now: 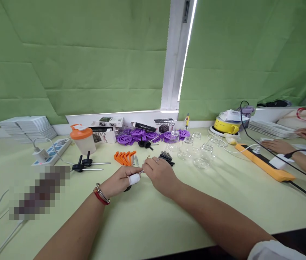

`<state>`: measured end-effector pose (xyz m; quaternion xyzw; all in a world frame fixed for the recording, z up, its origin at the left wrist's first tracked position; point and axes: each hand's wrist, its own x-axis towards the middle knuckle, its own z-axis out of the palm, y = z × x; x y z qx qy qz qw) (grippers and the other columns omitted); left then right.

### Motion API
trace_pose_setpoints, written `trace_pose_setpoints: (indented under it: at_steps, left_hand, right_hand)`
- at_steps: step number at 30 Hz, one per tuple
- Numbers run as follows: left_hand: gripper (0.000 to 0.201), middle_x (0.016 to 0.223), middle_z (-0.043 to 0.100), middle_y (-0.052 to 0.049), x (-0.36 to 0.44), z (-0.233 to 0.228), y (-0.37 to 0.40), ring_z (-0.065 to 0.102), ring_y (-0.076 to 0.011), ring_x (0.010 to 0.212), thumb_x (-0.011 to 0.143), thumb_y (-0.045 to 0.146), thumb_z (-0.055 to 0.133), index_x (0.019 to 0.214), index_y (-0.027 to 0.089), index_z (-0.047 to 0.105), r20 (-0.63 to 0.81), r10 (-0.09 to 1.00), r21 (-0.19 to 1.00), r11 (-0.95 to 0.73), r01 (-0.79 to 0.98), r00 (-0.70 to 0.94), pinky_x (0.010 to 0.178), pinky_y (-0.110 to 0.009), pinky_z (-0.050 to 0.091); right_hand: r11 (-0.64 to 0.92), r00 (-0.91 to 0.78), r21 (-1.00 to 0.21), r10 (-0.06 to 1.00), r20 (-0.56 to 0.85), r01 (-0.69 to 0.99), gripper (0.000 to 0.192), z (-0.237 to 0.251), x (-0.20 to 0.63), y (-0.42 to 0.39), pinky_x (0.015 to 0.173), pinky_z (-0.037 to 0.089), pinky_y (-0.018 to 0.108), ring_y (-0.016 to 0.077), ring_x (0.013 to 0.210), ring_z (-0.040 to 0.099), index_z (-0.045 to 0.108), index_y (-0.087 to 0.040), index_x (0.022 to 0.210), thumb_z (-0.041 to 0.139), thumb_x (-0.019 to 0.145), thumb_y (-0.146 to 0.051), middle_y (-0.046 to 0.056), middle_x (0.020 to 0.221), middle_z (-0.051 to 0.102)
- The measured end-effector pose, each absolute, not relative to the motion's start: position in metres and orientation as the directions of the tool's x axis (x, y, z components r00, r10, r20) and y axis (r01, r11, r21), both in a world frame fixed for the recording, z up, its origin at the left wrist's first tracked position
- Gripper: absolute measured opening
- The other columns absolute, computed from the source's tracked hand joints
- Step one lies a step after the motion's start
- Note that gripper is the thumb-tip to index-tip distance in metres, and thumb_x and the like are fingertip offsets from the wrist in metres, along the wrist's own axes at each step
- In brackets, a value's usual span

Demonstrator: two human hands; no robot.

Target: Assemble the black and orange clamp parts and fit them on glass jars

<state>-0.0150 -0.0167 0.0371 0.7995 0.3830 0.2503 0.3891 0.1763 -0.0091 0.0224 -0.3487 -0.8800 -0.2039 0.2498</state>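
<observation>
My left hand [121,180], with a white bandage on one finger and a red and silver bracelet at the wrist, is closed around a small black part with a thin metal pin sticking out toward the right. My right hand [159,173] meets it at the fingertips and pinches the pin's end. Just beyond the hands lie orange plastic clips [125,157], a few screws [134,160] and a pile of small black parts [166,157]. Purple wheels [139,136] are heaped further back.
An orange-lidded shaker bottle [82,139], two black-handled tools [85,165], a power strip [50,153], small boxes [109,122] and clear glass jars [196,150] stand around. At the right, another person's hands [277,146] rest near an orange power strip [265,162] and cables.
</observation>
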Motion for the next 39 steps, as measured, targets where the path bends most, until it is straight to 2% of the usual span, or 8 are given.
trace_pose_setpoints:
  at_steps: [6, 10, 13, 17, 24, 27, 35, 39]
  left_hand:
    - [0.049, 0.109, 0.058, -0.008, -0.022, 0.014, -0.001, 0.053, -0.0228, 0.097, 0.069, 0.036, 0.064, 0.114, 0.02, 0.058, 0.224, 0.855, 0.674, -0.483, 0.559, 0.468, 0.086, -0.035, 0.043]
    - [0.043, 0.092, 0.059, -0.005, -0.022, 0.004, 0.004, 0.055, -0.0189, 0.079, 0.074, 0.04, 0.058, 0.11, 0.019, 0.056, 0.1, 0.916, 0.778, -0.315, 0.544, 0.388, 0.07, -0.03, 0.046]
    - [0.031, 0.076, 0.055, 0.001, -0.021, 0.002, 0.005, 0.049, -0.014, 0.066, 0.075, 0.043, 0.054, 0.093, 0.018, 0.059, 0.054, 0.929, 0.817, -0.252, 0.519, 0.367, 0.06, -0.025, 0.041]
    - [0.026, 0.07, 0.052, 0.002, -0.022, -0.003, 0.01, 0.046, -0.0134, 0.063, 0.074, 0.042, 0.053, 0.079, 0.017, 0.059, 0.062, 0.956, 0.807, -0.216, 0.549, 0.286, 0.058, -0.024, 0.037]
    - [0.028, 0.071, 0.055, 0.0, -0.026, -0.011, 0.015, 0.05, -0.0161, 0.064, 0.076, 0.044, 0.049, 0.074, 0.018, 0.059, 0.062, 0.972, 0.728, -0.198, 0.656, 0.225, 0.058, -0.026, 0.037]
    - [0.028, 0.079, 0.058, -0.002, -0.025, -0.008, 0.014, 0.053, -0.0186, 0.073, 0.077, 0.044, 0.048, 0.073, 0.019, 0.058, 0.106, 0.967, 0.663, -0.241, 0.709, 0.23, 0.062, -0.027, 0.039]
    - [0.029, 0.084, 0.057, -0.003, -0.027, -0.002, 0.009, 0.052, -0.0188, 0.072, 0.065, 0.042, 0.061, 0.083, 0.019, 0.057, 0.003, 0.969, 0.604, -0.199, 0.772, 0.247, 0.061, -0.027, 0.041]
    - [0.028, 0.082, 0.054, -0.001, -0.03, -0.004, 0.01, 0.05, -0.0181, 0.072, 0.067, 0.042, 0.06, 0.083, 0.019, 0.055, 0.012, 0.966, 0.63, -0.207, 0.749, 0.257, 0.062, -0.027, 0.039]
  right_hand:
    - [0.511, -0.395, -0.387, 0.852, 0.343, 0.768, 0.01, 0.014, 0.191, 0.02, 0.063, 0.033, 0.022, 0.012, 0.074, 0.051, 0.057, -0.016, 0.079, 0.049, 0.086, -0.016, 0.002, 0.084, 0.058]
    - [0.392, -0.364, -0.562, 0.916, 0.168, 0.728, 0.012, 0.016, 0.197, 0.031, 0.061, 0.034, 0.02, 0.0115, 0.07, 0.052, 0.061, -0.017, 0.078, 0.051, 0.084, -0.021, 0.001, 0.08, 0.061]
    - [0.369, -0.364, -0.569, 0.923, 0.127, 0.735, 0.018, 0.015, 0.2, 0.043, 0.063, 0.037, 0.021, 0.0124, 0.072, 0.054, 0.065, -0.019, 0.085, 0.048, 0.086, -0.025, 0.0, 0.079, 0.063]
    - [0.37, -0.293, -0.439, 0.927, 0.234, 0.819, 0.023, 0.01, 0.198, 0.066, 0.072, 0.038, 0.022, 0.0143, 0.088, 0.056, 0.067, -0.021, 0.093, 0.045, 0.088, -0.023, 0.003, 0.098, 0.065]
    - [0.242, -0.226, -0.229, 0.969, 0.098, 0.943, 0.016, -0.005, 0.169, 0.088, 0.067, 0.039, 0.026, 0.0191, 0.086, 0.06, 0.07, -0.019, 0.083, 0.057, 0.08, -0.029, 0.008, 0.092, 0.067]
    - [0.207, -0.19, -0.22, 0.977, 0.097, 0.953, 0.016, -0.01, 0.162, 0.09, 0.067, 0.04, 0.027, 0.0209, 0.084, 0.061, 0.07, -0.017, 0.081, 0.059, 0.079, -0.028, 0.011, 0.091, 0.067]
    - [0.197, -0.176, -0.262, 0.979, 0.102, 0.945, 0.014, -0.007, 0.163, 0.087, 0.065, 0.04, 0.027, 0.0199, 0.08, 0.062, 0.068, -0.018, 0.081, 0.056, 0.079, -0.024, 0.008, 0.09, 0.068]
    - [0.267, -0.219, -0.446, 0.963, 0.157, 0.854, 0.017, -0.001, 0.18, 0.066, 0.064, 0.04, 0.025, 0.0154, 0.077, 0.06, 0.068, -0.021, 0.083, 0.051, 0.081, -0.023, 0.004, 0.088, 0.068]
